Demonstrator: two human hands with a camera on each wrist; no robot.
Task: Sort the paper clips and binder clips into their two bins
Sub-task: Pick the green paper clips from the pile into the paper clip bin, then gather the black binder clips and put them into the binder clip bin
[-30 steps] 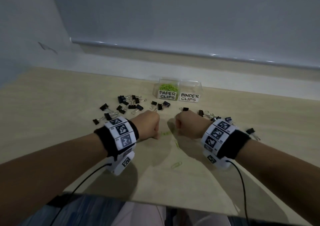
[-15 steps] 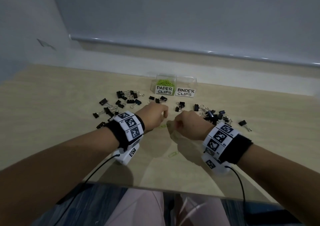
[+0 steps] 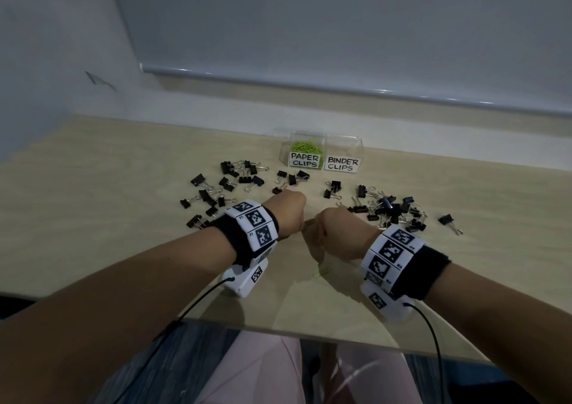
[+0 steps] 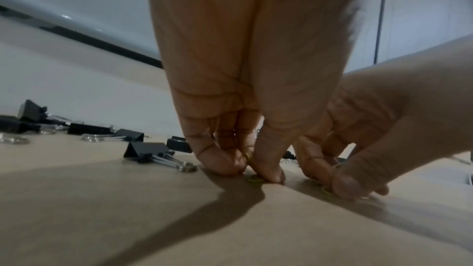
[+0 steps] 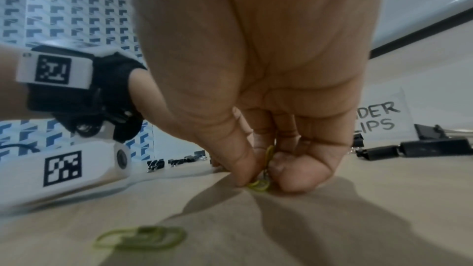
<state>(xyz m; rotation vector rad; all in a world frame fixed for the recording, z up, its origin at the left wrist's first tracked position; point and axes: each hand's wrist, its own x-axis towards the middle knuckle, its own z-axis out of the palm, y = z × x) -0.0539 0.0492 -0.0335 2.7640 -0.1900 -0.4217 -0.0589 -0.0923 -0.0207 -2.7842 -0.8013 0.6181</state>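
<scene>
My left hand pinches a green paper clip flat on the table, and another green clip is tucked between its fingers. My right hand pinches a green paper clip on the wood and holds a second clip upright. In the head view the left hand and right hand are almost touching at mid-table. A loose green clip lies nearer me. The paper clips bin holds green clips. The binder clips bin looks empty.
Black binder clips lie scattered on the left and in a denser heap on the right, with a few just before the bins. One stray binder clip sits far right. The table's near edge is close to my wrists.
Both hands have shifted slightly forward and drawn closer together. One green clip that lay below the right hand a second ago is no longer on the table.
</scene>
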